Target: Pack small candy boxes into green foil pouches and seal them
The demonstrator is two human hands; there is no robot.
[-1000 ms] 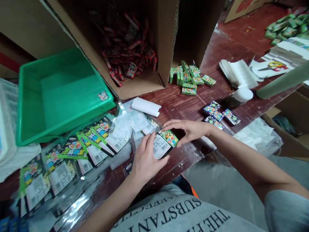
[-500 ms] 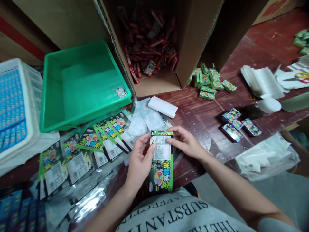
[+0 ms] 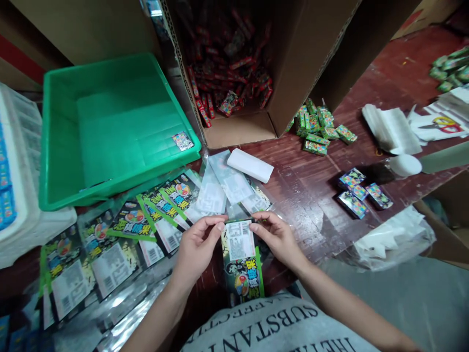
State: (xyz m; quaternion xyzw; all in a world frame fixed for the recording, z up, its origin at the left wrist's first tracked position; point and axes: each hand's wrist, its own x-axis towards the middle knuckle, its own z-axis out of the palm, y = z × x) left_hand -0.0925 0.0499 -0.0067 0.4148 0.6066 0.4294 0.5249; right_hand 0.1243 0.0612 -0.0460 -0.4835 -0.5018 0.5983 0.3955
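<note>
Between my hands is a black and green printed packet with a white barcode label near its upper end. My left hand pinches its upper left corner with thumb and fingers. At the upper right corner my right hand pinches the same packet. The packet's lower end hangs down in front of the grey shirt. Just beyond my hands lie clear plastic sleeves with white labels. To the left, similar printed packets are spread in an overlapping row.
A green bin stands at the left, beside a white crate. An open carton holds many red packets. Small green boxes, purple boxes, a folded white paper and scissors lie on the table.
Both hands have moved slightly lower in view. The left hand has shifted from the packet's side to its upper corner, and the packet's top edge now looks folded or tipped away.
</note>
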